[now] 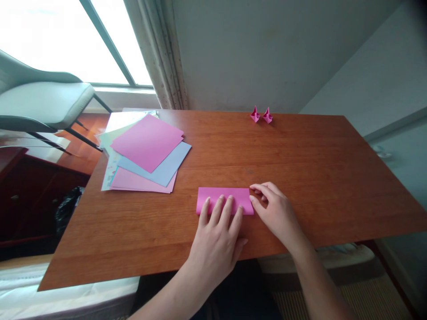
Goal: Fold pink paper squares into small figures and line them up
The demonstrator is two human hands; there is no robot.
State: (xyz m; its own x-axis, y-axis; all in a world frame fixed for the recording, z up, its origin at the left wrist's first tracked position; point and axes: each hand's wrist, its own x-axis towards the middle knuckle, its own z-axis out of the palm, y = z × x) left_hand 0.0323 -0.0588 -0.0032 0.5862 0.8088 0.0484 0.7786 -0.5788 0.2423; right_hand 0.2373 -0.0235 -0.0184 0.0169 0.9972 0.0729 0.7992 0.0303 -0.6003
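A pink sheet of paper (230, 194), folded into a narrow rectangle, lies on the wooden table (316, 178) near its front edge. My left hand (218, 233) rests flat on the paper's lower half with its fingers stretched out and pressing down. My right hand (275, 209) is at the paper's right end, fingertips curled and touching that edge. Two small folded pink paper figures (261, 115) stand side by side at the far edge of the table.
A loose stack of coloured paper sheets (145, 151), pink, blue and pale green, lies at the table's left. A grey chair (43, 102) stands beyond the left side by the window. A wall runs behind the table.
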